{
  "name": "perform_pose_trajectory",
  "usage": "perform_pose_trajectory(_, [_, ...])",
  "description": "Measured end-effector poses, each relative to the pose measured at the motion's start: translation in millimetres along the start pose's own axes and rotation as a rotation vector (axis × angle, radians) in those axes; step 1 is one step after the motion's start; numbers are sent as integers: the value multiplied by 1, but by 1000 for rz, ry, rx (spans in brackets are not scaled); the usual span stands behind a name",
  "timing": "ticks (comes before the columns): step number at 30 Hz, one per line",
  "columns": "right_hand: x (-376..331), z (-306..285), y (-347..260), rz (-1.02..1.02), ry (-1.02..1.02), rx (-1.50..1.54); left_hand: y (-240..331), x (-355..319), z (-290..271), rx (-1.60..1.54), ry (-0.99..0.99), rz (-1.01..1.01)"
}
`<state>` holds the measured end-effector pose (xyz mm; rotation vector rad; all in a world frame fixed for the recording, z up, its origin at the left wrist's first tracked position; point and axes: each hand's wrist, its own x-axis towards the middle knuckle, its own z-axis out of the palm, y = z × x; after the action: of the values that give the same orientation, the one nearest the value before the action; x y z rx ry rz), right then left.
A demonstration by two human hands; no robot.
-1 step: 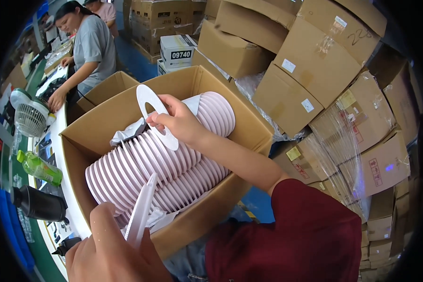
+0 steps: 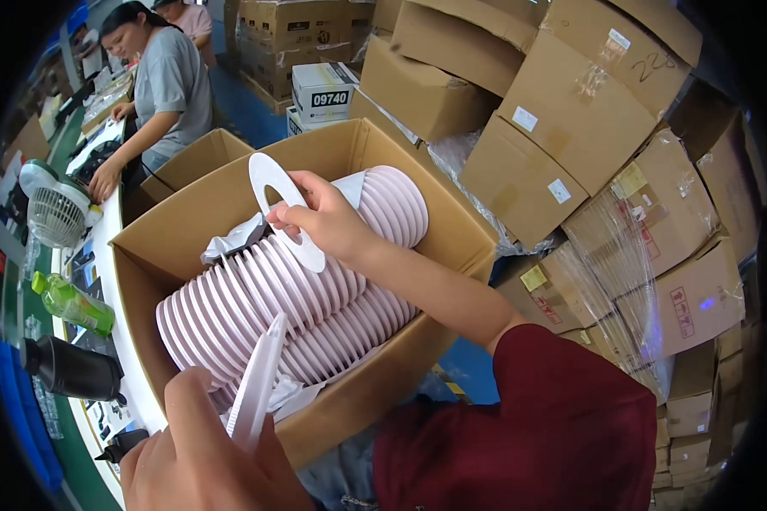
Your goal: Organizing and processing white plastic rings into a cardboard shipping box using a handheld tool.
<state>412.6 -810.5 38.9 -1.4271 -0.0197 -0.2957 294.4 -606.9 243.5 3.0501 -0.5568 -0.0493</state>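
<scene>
Held up over an open carton (image 2: 164,237), a thin flat white ring (image 2: 309,255) is pinched between the thumb and fingers of my right hand (image 2: 325,219). At the lower left, my left hand (image 2: 200,451) is closed around a white plastic piece (image 2: 261,370) seen almost edge-on, with a tapered end and fine ridges along one edge. Its full shape is hidden by the hand. Rows of pale pinkish-white round discs or rings (image 2: 260,294) stand on edge, packed close together in the carton below both hands. Crumpled white wrapping (image 2: 234,238) shows beside them.
Left of the carton runs a white bench (image 2: 111,264) bearing a green bottle (image 2: 77,304), a black bottle (image 2: 75,369) and a small fan (image 2: 58,213). A co-worker in grey (image 2: 170,94) works farther along. Stacked cardboard boxes (image 2: 575,102) fill the right side.
</scene>
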Motion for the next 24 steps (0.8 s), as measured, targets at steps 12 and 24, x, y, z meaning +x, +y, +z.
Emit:
perform_pose_trajectory(12, [-2, -3, -5, -11, 52, 81, -30, 14, 48, -218, 281, 99])
perform_pose_trajectory(24, [-9, -6, -8, -151, 51, 39, -118, 128, 154, -1282, 288, -9])
